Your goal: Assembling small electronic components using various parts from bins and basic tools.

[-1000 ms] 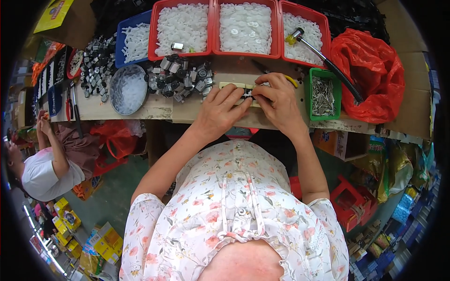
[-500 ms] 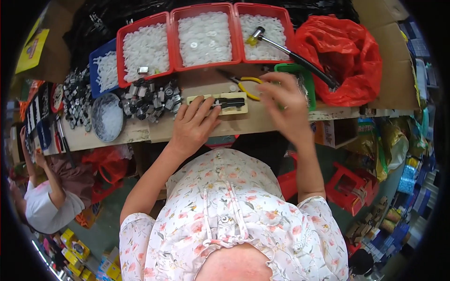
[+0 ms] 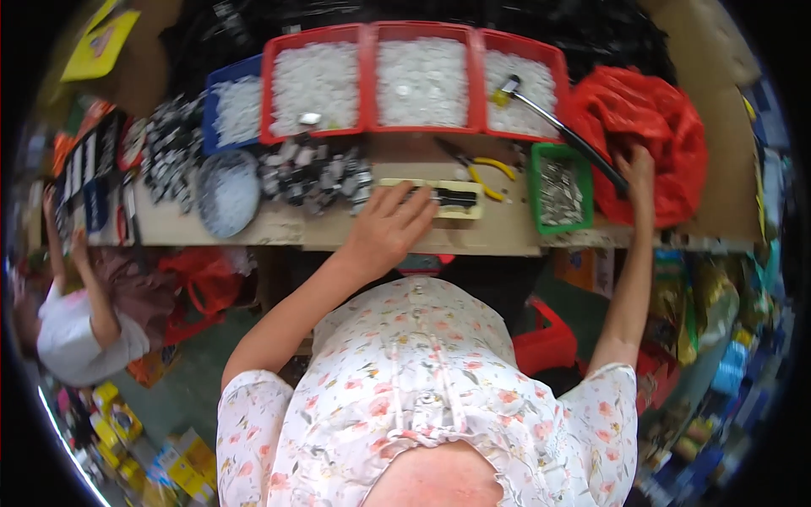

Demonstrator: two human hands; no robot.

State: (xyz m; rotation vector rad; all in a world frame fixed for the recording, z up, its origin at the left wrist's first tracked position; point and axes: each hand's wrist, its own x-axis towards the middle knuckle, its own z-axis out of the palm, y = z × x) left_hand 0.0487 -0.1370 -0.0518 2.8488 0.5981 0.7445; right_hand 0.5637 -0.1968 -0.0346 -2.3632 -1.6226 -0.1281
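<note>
My left hand (image 3: 390, 226) rests on a cream-coloured block (image 3: 470, 207) at the table's front edge, its fingers closed over the left part. A black elongated part (image 3: 454, 198) lies along the block, partly under my fingertips. My right hand (image 3: 637, 173) reaches into a crumpled red plastic bag (image 3: 663, 110) on the right, its fingers hidden among the folds. Close beside that wrist is the black grip of a hammer (image 3: 596, 159), whose head lies over a red tray. A green tray (image 3: 535, 190) of small metal pieces stands between the block and the bag.
Red trays (image 3: 369, 80) of white plastic pieces line the back, with a blue tray (image 3: 209, 114) at their left. Yellow-handled pliers (image 3: 494, 165) lie behind the block. Left are loose black and silver parts (image 3: 317, 177), a bowl (image 3: 204, 203) of white bits and another person (image 3: 89, 338).
My right hand has moved right, from above the green tray into the red bag. My left hand stays on the block. The whole view has shifted, showing the table further right and lower.
</note>
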